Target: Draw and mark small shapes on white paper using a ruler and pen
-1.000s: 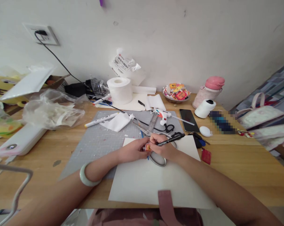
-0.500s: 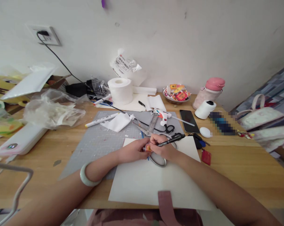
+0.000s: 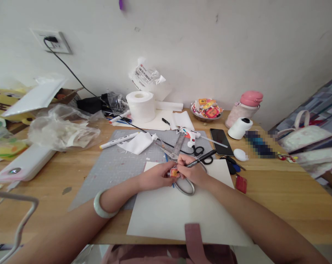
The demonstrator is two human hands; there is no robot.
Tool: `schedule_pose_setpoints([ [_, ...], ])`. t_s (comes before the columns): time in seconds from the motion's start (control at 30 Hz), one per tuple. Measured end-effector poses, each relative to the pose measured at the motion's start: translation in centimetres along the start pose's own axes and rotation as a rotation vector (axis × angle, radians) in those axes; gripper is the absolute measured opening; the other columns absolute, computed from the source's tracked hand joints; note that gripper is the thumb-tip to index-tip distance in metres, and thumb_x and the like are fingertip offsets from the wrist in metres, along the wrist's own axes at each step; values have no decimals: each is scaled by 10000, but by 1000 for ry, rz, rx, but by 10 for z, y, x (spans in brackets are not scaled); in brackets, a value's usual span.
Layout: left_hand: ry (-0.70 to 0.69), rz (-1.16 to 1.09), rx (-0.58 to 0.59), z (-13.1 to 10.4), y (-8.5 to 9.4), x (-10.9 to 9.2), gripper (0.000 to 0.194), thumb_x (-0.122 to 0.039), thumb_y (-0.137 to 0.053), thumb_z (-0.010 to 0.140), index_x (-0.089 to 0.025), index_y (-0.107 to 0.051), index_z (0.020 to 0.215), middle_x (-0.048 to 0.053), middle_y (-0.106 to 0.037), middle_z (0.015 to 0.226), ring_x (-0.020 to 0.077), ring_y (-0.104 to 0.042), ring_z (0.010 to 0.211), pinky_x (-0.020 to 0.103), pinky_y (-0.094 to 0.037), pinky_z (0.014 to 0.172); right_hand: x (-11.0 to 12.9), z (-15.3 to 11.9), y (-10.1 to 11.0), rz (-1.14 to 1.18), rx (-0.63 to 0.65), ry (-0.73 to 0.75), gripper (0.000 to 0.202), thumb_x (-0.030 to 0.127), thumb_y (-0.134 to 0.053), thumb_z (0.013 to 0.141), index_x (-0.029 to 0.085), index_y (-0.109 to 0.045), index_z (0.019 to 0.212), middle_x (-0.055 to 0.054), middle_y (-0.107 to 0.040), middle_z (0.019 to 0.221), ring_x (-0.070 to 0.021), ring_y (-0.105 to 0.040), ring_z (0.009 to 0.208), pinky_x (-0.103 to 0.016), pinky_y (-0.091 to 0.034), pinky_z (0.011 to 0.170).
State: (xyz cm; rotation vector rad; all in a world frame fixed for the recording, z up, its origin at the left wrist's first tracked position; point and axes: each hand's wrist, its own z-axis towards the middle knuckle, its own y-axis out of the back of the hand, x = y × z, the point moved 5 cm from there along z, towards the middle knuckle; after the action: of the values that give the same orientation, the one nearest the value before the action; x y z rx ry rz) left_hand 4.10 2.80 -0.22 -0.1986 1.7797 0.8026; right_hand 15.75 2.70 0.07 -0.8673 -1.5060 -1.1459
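Between the thumb and fingers of my left hand [image 3: 157,176] is a small orange and pink piece [image 3: 174,172]. My right hand [image 3: 192,171] is closed round a black pen [image 3: 201,158], whose tip end points at the small piece and whose other end sticks out to the right. Both hands are close together above a white sheet [image 3: 179,216]. Large scissors lie beneath them, their grey handle loop [image 3: 185,189] showing below my right hand. Just beyond are a metal ruler [image 3: 178,143] and a white glue gun [image 3: 191,137].
A grey cutting mat [image 3: 100,176] lies under the sheet's left side. Farther back stand a paper roll [image 3: 140,107], a bowl of colourful pieces [image 3: 206,116] and a thread spool [image 3: 239,128]. A phone [image 3: 221,142] is at the right, a power bank [image 3: 24,163] at the left.
My right hand has shifted slightly and the pen has tilted, its far end now higher. More of the small piece shows. My left hand has hardly moved.
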Motion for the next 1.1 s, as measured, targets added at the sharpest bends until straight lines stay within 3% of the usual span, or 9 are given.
schedule_pose_setpoints([
  [0.4, 8, 21, 6, 0, 0, -1, 231, -287, -488, 787, -168, -486, 985, -4, -521, 779, 122, -485, 660, 221, -399, 598, 1, 0, 1, -13, -16, 9, 168, 133, -452, 659, 205, -316, 592, 88, -355, 472, -74, -432, 442, -189, -332, 434],
  [0.83, 7, 49, -7, 0, 1, 1, 168, -290, -487, 782, -176, -471, 905, -25, -501, 732, 116, -475, 656, 213, -383, 592, 3, -1, 0, -158, -35, 116, 194, 157, -475, 674, 203, -306, 591, 76, -313, 520, -69, -349, 475, -196, -284, 453],
  [1.0, -5, 42, -10, 1, 0, 2, 191, -261, -485, 783, -174, -479, 953, -21, -501, 763, 109, -458, 656, 206, -376, 586, 2, 0, -1, -86, -7, 50, 183, 156, -450, 677, 209, -294, 596, 81, -309, 496, -76, -373, 458, -200, -305, 447],
  [1.1, -9, 27, -5, 1, 0, 2, 175, -258, -489, 783, -175, -474, 936, -27, -488, 746, 106, -452, 650, 203, -372, 581, 3, 0, 0, -116, -26, 82, 177, 163, -451, 682, 206, -304, 594, 78, -317, 497, -75, -353, 464, -202, -293, 451],
])
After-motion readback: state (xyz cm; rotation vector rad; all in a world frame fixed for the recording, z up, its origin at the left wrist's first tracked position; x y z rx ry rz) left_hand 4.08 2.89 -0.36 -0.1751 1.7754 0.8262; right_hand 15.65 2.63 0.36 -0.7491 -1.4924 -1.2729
